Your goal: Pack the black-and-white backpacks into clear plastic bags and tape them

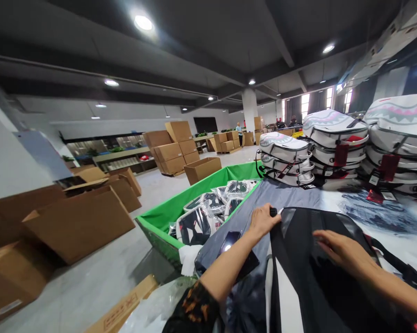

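Observation:
A black backpack (328, 273) with a white panel lies on the cloth-covered table in front of me. Beside its upper left corner, my left hand (264, 221) is closed around a small black piece (273, 212); whether that piece belongs to the bag cannot be seen. Over the dark face of the backpack, my right hand (343, 249) is open with its fingers stretched out and nothing in it. Contact with the fabric is unclear. A black strap (399, 263) trails off the bag's right side. Under my left forearm a phone (230, 240) lies on the cloth.
Stacks of white backpacks (286, 157) with red tags stand at the table's far side. Left of the table is a green-lined bin (201, 185) with plastic-wrapped backpacks (194, 225). Cardboard boxes (79, 222) cover the floor at left. A person (239, 132) stands far back.

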`<control>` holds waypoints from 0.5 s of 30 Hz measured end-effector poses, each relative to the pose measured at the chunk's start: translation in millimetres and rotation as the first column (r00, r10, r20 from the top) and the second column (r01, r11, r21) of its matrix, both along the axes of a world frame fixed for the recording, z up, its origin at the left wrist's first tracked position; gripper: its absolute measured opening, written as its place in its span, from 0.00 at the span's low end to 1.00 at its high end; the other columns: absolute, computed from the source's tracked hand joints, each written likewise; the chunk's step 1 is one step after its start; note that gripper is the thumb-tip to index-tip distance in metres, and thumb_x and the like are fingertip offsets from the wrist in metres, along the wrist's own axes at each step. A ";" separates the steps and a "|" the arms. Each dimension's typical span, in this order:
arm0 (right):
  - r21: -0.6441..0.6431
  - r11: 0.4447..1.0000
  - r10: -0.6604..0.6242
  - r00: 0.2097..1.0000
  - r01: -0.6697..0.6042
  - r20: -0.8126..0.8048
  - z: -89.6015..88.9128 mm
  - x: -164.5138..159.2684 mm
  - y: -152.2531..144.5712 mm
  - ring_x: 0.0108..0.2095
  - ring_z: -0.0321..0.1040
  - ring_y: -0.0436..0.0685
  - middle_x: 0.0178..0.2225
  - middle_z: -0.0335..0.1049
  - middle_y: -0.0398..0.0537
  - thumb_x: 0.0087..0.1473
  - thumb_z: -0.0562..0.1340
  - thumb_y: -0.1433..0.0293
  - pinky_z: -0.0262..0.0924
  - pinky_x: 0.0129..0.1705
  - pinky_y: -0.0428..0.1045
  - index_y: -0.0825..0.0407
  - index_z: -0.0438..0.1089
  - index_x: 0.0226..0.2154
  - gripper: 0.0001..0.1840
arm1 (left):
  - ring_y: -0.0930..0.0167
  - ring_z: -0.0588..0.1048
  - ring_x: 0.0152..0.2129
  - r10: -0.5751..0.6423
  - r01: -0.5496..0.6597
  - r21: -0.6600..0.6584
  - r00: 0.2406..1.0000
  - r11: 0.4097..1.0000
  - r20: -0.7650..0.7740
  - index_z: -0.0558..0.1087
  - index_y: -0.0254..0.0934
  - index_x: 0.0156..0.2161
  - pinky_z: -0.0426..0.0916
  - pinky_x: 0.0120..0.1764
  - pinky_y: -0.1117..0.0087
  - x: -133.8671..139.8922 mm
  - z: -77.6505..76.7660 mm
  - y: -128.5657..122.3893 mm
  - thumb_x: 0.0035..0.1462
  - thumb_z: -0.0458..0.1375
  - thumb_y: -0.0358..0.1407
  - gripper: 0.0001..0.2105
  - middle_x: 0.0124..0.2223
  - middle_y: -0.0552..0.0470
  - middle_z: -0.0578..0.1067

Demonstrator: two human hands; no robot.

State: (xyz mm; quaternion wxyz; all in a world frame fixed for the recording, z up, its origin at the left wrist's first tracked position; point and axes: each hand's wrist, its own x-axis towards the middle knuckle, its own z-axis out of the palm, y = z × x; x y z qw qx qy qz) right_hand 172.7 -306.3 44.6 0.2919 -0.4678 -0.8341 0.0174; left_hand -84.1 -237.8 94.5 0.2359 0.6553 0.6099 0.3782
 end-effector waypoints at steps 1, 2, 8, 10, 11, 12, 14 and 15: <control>-0.055 0.998 0.023 0.999 -0.024 -0.027 5.2 -11.3 15.0 0.39 0.76 0.59 0.45 0.76 0.50 0.62 0.52 0.63 0.71 0.41 0.52 0.43 0.72 0.52 0.20 | 0.61 0.77 0.42 -0.028 0.028 0.013 0.999 1.000 0.026 0.75 0.40 0.38 0.66 0.49 0.65 -3.7 -3.6 -7.8 0.48 0.67 0.36 0.11 0.37 0.51 0.80; -0.100 0.994 0.042 0.998 -0.047 -0.044 10.2 -24.9 29.6 0.43 0.75 0.59 0.48 0.75 0.52 0.61 0.53 0.63 0.70 0.45 0.53 0.45 0.70 0.54 0.21 | 0.63 0.77 0.40 -0.045 0.044 0.015 0.997 0.999 0.061 0.75 0.40 0.38 0.66 0.47 0.67 -7.2 -8.6 -14.2 0.48 0.67 0.35 0.11 0.35 0.53 0.79; -0.218 0.971 0.101 0.995 -0.101 -0.012 8.2 -124.5 88.2 0.44 0.71 0.60 0.41 0.74 0.53 0.56 0.64 0.64 0.64 0.45 0.52 0.50 0.74 0.38 0.09 | 0.69 0.75 0.35 0.130 -0.097 -0.120 0.943 0.988 0.306 0.71 0.37 0.41 0.66 0.37 0.72 -19.7 -45.7 -8.1 0.56 0.59 0.28 0.07 0.34 0.55 0.76; -0.243 0.965 0.107 0.994 -0.100 0.017 -1.9 -144.3 94.5 0.40 0.71 0.59 0.36 0.73 0.51 0.59 0.61 0.65 0.62 0.42 0.50 0.50 0.73 0.32 0.08 | 0.69 0.76 0.34 0.210 -0.141 -0.197 0.895 0.970 0.393 0.72 0.35 0.39 0.68 0.36 0.71 -22.2 -57.9 5.4 0.60 0.60 0.33 0.04 0.34 0.54 0.76; -0.253 0.962 0.118 0.993 -0.106 0.032 -6.6 -149.7 95.2 0.38 0.70 0.58 0.34 0.73 0.49 0.60 0.59 0.65 0.61 0.41 0.50 0.50 0.72 0.30 0.10 | 0.69 0.76 0.33 0.247 -0.155 -0.236 0.865 0.959 0.436 0.72 0.34 0.39 0.69 0.36 0.70 -23.7 -64.4 12.2 0.62 0.60 0.36 0.06 0.35 0.53 0.76; -0.258 0.959 0.131 0.990 -0.114 0.047 -10.7 -152.2 94.3 0.38 0.70 0.57 0.33 0.72 0.49 0.62 0.57 0.66 0.60 0.40 0.49 0.49 0.72 0.28 0.13 | 0.69 0.76 0.33 0.283 -0.165 -0.274 0.830 0.948 0.480 0.73 0.34 0.39 0.70 0.36 0.69 -25.5 -71.2 18.4 0.63 0.60 0.39 0.09 0.36 0.52 0.76; -0.258 0.956 0.166 0.983 -0.141 0.078 -15.8 -149.8 88.6 0.40 0.69 0.58 0.33 0.72 0.50 0.62 0.55 0.68 0.60 0.42 0.50 0.50 0.70 0.25 0.15 | 0.70 0.76 0.33 0.346 -0.166 -0.344 0.745 0.924 0.570 0.74 0.33 0.43 0.73 0.37 0.66 -29.4 -85.1 28.1 0.65 0.60 0.43 0.13 0.39 0.51 0.77; -0.258 0.952 0.191 0.977 -0.162 0.091 -16.8 -145.6 84.7 0.41 0.69 0.59 0.34 0.72 0.51 0.62 0.55 0.68 0.60 0.44 0.51 0.50 0.70 0.25 0.16 | 0.70 0.76 0.33 0.371 -0.157 -0.374 0.695 0.914 0.616 0.74 0.34 0.45 0.74 0.37 0.66 -31.3 -91.7 31.4 0.66 0.60 0.44 0.14 0.41 0.51 0.77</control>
